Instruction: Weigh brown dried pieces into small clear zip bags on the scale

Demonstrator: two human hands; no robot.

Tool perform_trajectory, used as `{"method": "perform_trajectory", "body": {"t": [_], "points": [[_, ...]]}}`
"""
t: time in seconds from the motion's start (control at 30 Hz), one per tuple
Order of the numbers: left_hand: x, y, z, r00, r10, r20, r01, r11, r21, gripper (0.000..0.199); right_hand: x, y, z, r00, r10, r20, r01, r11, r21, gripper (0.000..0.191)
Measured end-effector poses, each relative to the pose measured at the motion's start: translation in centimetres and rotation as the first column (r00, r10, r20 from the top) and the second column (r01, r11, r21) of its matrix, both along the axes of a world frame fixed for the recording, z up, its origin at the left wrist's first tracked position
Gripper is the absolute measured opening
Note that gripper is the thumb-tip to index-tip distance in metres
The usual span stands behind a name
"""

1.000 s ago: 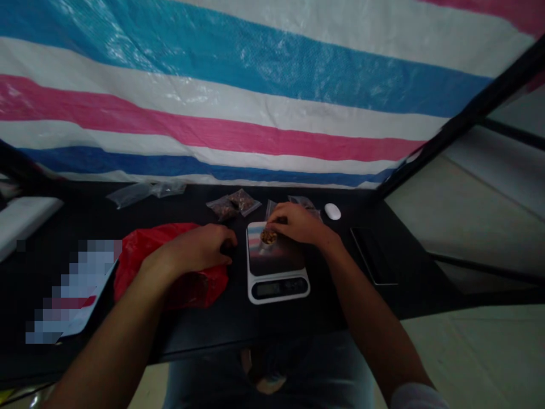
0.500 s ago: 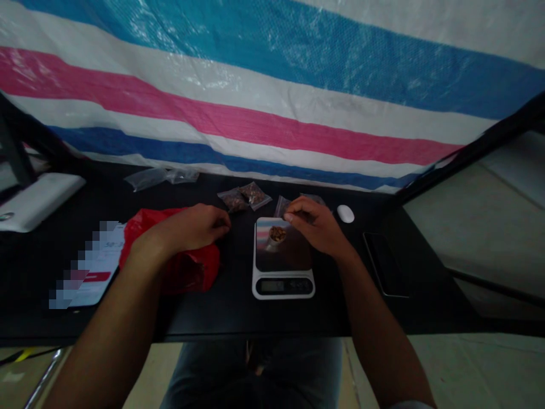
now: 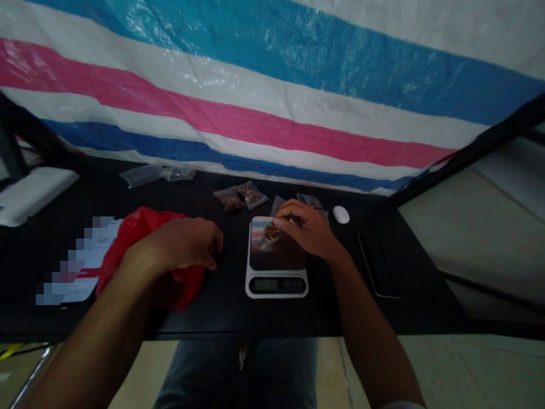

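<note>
A white kitchen scale (image 3: 276,286) with a shiny plate stands on the black table, and a small cup of brown pieces (image 3: 271,233) sits on it. My right hand (image 3: 307,227) is over the plate's right side, thumb and fingertips pinched at the cup's rim; anything between them is too small to make out. My left hand (image 3: 191,243) hangs over a crumpled red plastic bag (image 3: 149,218), left of the scale, its fingers curled and the thumb apart from them. Whatever is inside the bag is hidden.
Behind the scale lie small bags of brown pieces (image 3: 251,194), with clear bags (image 3: 145,175) farther left. To the right are a white oval object (image 3: 341,214) and a dark phone (image 3: 378,266). Printed sheets (image 3: 100,250) and a white device (image 3: 38,193) are at the left.
My right fingertips have moved down and closer to the cup. My left hand has drawn nearer over the red bag, which has shifted toward me. The whole view has moved slightly.
</note>
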State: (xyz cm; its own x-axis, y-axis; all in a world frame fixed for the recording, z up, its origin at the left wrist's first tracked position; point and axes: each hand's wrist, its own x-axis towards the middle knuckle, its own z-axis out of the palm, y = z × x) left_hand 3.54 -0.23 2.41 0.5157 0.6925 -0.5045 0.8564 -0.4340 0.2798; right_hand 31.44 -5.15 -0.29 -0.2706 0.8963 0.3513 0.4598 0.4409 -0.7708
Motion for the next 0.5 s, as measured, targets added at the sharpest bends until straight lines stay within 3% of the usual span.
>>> {"method": "perform_trajectory", "body": {"t": [0.17, 0.3, 0.4, 0.5], "points": [[0.3, -0.4, -0.3, 0.998, -0.042, -0.049, 0.043, 0.999, 0.027, 0.016, 0.1, 0.2, -0.5, 0.999, 0.009, 0.04, -0.008, 1.0, -0.017, 0.009], [0.2, 0.3, -1.0, 0.986, -0.124, 0.111, 0.121, 0.992, 0.037, 0.019, 0.2, 0.3, -0.7, 0.999, 0.002, 0.045, -0.001, 1.0, -0.022, 0.011], [0.8, 0.7, -1.1, 0.923, -0.198, 0.329, 0.138, 0.971, 0.197, 0.024, 0.2, 0.3, -0.6, 0.998, -0.01, 0.063, 0.013, 0.999, -0.041, 0.012], [2.2, 0.4, -1.0, 0.859, -0.254, 0.444, 0.074, 0.92, 0.384, 0.029, 0.2, 0.3, -0.7, 0.997, -0.011, 0.071, 0.015, 0.998, -0.056, 0.013]]}}
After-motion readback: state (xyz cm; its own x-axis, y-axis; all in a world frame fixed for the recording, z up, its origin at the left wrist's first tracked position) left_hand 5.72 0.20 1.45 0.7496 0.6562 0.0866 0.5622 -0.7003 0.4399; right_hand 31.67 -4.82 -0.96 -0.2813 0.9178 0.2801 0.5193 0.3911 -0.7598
